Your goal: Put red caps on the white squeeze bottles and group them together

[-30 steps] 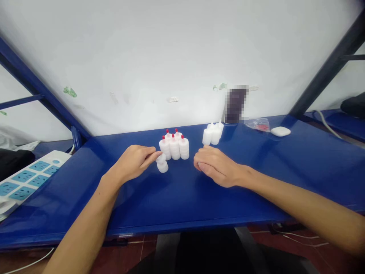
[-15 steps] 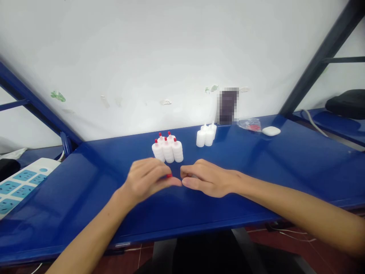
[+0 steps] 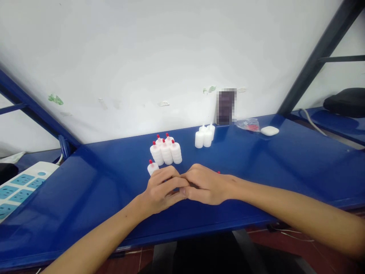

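Observation:
My left hand (image 3: 166, 189) and my right hand (image 3: 203, 184) meet over the front middle of the table, fingertips touching. The fingers of both are bent and closed, and whatever lies between them is hidden. Just behind my left hand stands a white squeeze bottle (image 3: 153, 168) with a red tip cap, its lower part covered by the hand. Farther back is a tight cluster of white bottles with red caps (image 3: 166, 153). A small red piece (image 3: 218, 172) peeks out behind my right wrist.
Several white bottles without red caps (image 3: 203, 137) stand right of the capped cluster. Along the wall are a pixelated dark upright object (image 3: 226, 107), a clear bag with red pieces (image 3: 251, 125) and a white rounded object (image 3: 269, 131). A power strip (image 3: 25, 186) lies at the left.
My left hand has moved right, and its fingers now touch my right hand's. The capped bottle behind my left hand and the red piece by my right wrist have come into view.

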Demonstrator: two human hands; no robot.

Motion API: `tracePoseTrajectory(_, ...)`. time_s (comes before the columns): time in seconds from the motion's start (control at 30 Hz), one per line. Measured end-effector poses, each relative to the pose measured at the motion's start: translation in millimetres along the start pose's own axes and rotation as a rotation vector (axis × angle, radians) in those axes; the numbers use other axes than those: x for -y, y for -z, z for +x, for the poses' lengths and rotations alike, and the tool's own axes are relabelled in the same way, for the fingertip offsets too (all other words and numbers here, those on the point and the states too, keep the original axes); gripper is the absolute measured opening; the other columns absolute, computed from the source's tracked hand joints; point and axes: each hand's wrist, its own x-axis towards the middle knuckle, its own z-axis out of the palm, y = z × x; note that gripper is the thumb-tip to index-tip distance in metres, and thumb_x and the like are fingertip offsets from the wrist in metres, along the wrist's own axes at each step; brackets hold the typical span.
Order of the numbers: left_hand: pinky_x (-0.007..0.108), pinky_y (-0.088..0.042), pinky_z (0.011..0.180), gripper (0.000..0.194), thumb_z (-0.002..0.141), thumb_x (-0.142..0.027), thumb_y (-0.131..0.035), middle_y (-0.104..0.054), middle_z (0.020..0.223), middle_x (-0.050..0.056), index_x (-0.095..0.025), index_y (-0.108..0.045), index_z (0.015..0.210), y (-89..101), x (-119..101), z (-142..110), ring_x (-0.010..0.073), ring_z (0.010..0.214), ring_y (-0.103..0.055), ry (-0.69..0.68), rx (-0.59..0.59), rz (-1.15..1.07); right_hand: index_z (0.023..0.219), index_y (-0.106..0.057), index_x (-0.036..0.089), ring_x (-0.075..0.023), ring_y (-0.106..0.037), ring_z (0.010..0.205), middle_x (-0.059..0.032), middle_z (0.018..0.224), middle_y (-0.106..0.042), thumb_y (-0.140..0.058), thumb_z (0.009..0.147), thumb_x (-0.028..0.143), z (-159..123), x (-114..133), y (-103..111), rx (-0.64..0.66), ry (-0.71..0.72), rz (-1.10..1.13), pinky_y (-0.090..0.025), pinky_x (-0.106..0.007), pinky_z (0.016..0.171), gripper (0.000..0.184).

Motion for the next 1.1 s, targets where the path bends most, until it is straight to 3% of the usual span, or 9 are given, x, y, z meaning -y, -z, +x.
tracePoseTrajectory(0.17,0.022,-0.047,0.056,0.01,0.088,-0.019,-0.067,-0.062,0.081,0.003,-0.016,-0.067,0.097,-2.1,0.9,-2.4,0.01,0.066,-0.056,0.076,-0.048,-0.084,0.066,-0.045,0.017,-0.0051,-0.03,0.046,0.0077,0.054,-0.032,-0.048,0.095,0.036,-1.0,-1.8,2.3,-0.037,-0.012,0.148,-0.025,-0.022,0.047,0.035)
tracePoseTrajectory(0.47,0.021,-0.048,0.057,0.013,0.087,-0.015,-0.067,-0.056,0.083,0.002,-0.016,-0.066,0.099,-2.1,-2.1,2.6,0.0093,0.068,-0.053,0.082,-0.006,-0.019,0.071,-0.047,0.017,-0.0063,-0.032,0.045,0.0068,0.054,-0.038,-0.044,0.091,0.024,-4.2,1.1,1.9,-0.091,-0.015,0.003,-0.026,-0.023,0.048,0.022)
tracePoseTrajectory(0.63,0.024,-0.047,0.06,0.012,0.091,-0.014,-0.058,-0.063,0.084,0.003,-0.017,-0.06,0.102,4.9,3.4,-1.6,0.0117,0.069,-0.056,0.063,0.056,0.053,0.077,-0.047,0.019,-0.0076,-0.034,0.048,0.0066,0.058,-0.041,-0.05,0.091,0.043,-2.3,1.9,5.0,-0.126,0.012,-0.006,-0.027,-0.023,0.049,0.029)
tracePoseTrajectory(0.73,0.026,-0.043,0.055,0.005,0.094,-0.02,-0.05,-0.058,0.073,0.002,-0.018,-0.055,0.093,20.4,18.7,-6.5,0.0127,0.062,-0.052,0.068,-0.055,0.11,0.088,-0.054,0.017,-0.0081,-0.038,0.049,0.0062,0.059,-0.045,-0.046,0.094,0.045,-4.2,-4.0,8.7,-0.186,0.003,-0.026,-0.03,-0.022,0.052,0.029)
tracePoseTrajectory(0.8,0.028,-0.038,0.052,0.015,0.095,-0.023,-0.043,-0.053,0.068,0.003,-0.019,-0.051,0.082,36.2,30.6,-9.1,0.0138,0.059,-0.049,0.056,-0.216,0.19,0.086,-0.057,0.017,-0.008,-0.039,0.048,0.0057,0.057,-0.046,-0.043,0.096,0.04,-5.9,-10.7,13.2,-0.265,-0.024,-0.1,-0.031,-0.023,0.052,0.029)
tracePoseTrajectory(0.83,0.028,-0.034,0.051,0.021,0.094,-0.023,-0.043,-0.05,0.063,0.002,-0.019,-0.047,0.074,45.0,36.0,-9.9,0.0136,0.056,-0.046,0.049,-0.232,0.258,0.081,-0.057,0.017,-0.0079,-0.039,0.048,0.0052,0.056,-0.046,-0.044,0.096,0.038,-6.7,-14.7,17.0,-0.312,-0.032,-0.157,-0.03,-0.023,0.052,0.029)
tracePoseTrajectory(0.97,0.029,-0.026,0.05,0.031,0.087,-0.018,-0.054,-0.036,0.055,-0.003,-0.019,-0.038,0.06,73.2,49.3,-9.8,0.0104,0.049,-0.034,0.147,-0.08,0.484,0.065,-0.053,0.018,-0.0097,-0.042,0.051,0.0022,0.056,-0.05,-0.044,0.096,0.035,-12.2,-40.1,50.8,-0.627,-0.087,-0.376,-0.033,-0.025,0.055,0.036)
tracePoseTrajectory(1.1,0.025,-0.028,0.051,0.035,0.087,-0.021,-0.057,-0.034,0.055,-0.005,-0.019,-0.036,0.059,77.2,54.0,-9.0,0.0086,0.049,-0.031,0.323,0.057,0.501,0.072,-0.058,0.018,-0.0148,-0.054,0.062,-0.0039,0.068,-0.061,-0.05,0.093,0.037,-31.4,-91.0,107.0,-1.029,-0.449,-0.384,-0.04,-0.027,0.061,0.029)
